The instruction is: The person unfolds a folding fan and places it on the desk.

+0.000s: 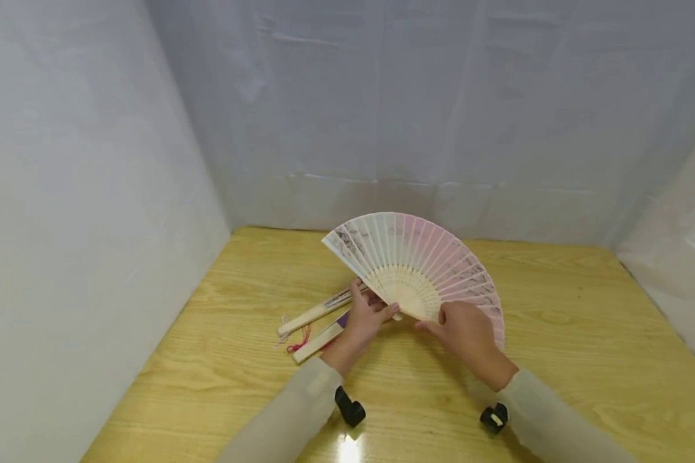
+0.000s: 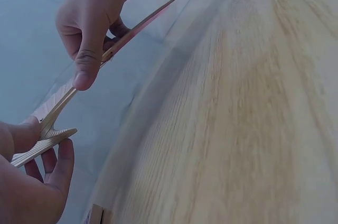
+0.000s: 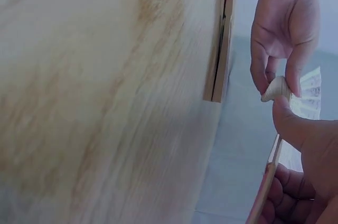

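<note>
A folding fan, spread into a wide arc, is held above the table by both hands. Its leaf shades from pale white at the left to pink at the right, with dark printed sprigs, over pale slatted ribs. My left hand pinches the ribs near the pivot between thumb and fingers, as the left wrist view also shows. On the other side, my right hand grips the fan's right edge, thumb along the outer rib and fingers curled behind. The right fingers are partly hidden in the head view.
Two folded fans lie on the table left of my left hand, an upper one and a lower one, with a pink tassel between them. White sheeting walls the wooden table at the back and sides.
</note>
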Available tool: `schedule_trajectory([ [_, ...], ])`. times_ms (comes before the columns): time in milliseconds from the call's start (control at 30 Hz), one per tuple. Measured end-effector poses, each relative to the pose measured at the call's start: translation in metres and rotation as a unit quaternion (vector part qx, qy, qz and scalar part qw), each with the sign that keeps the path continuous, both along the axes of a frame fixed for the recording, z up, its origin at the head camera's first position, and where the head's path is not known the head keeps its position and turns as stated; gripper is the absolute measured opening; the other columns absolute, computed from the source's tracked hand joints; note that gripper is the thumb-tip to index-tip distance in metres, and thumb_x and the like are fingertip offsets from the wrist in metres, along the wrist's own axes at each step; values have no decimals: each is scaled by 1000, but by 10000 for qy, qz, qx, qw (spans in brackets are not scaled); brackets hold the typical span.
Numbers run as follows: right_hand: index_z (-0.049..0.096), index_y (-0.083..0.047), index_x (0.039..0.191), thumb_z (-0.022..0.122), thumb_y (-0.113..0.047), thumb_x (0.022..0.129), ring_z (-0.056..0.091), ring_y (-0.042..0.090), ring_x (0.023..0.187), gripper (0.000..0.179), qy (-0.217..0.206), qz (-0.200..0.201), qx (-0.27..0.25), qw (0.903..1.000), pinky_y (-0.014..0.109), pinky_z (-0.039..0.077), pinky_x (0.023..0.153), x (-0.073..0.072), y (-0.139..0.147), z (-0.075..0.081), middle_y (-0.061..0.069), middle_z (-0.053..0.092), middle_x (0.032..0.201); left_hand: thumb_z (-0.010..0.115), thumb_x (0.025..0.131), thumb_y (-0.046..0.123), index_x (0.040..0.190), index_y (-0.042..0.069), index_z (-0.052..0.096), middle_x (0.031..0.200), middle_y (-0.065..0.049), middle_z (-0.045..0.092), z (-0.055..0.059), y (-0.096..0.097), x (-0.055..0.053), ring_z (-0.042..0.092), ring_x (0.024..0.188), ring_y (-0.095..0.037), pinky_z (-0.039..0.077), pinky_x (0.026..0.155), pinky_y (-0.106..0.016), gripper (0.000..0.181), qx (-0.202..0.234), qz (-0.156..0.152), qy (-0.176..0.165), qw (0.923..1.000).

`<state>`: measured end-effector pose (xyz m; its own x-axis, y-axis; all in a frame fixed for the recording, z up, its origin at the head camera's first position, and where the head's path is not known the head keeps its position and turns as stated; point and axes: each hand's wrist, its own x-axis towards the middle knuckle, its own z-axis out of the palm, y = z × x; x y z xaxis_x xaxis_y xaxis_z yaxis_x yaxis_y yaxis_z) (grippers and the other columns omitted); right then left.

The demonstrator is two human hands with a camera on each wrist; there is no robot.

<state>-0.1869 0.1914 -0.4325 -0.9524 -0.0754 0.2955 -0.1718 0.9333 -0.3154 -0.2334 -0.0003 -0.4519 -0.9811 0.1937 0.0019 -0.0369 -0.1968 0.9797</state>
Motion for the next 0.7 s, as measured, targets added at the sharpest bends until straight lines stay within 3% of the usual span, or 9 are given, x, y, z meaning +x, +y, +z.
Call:
schedule_trajectory([
  [233,52,-13,61,79,-39,79,44,16,51,42,-571,-86,338,9978,31,36,43,6,5,8,-1,48,56,65,88,-9,146,10,16,119,-23,52,1,13,-7,60,103,-31,56,80,-31,78,-45,-31,-81,10000],
  [333,53,-13,63,76,-26,81,47,17,53,32,-745,64,586,9955,33,38,44,11,6,11,-1,49,59,66,88,-6,148,10,25,116,-20,52,2,20,-12,61,96,-23,56,78,-34,74,-239,-146,-84,9996],
  [467,51,-12,63,73,-19,80,47,18,51,28,-651,394,1050,9916,35,39,44,18,8,16,0,48,59,66,88,-6,145,9,37,114,-17,54,6,36,-20,61,91,-18,57,78,-37,66,-418,-395,-35,9983],
  [700,53,-10,65,69,-16,81,47,20,52,23,-837,440,1524,9838,37,42,45,25,11,26,3,49,62,65,87,-10,142,4,45,110,-18,59,10,63,-30,64,96,-27,57,74,-37,61,-712,-594,185,9955],
])
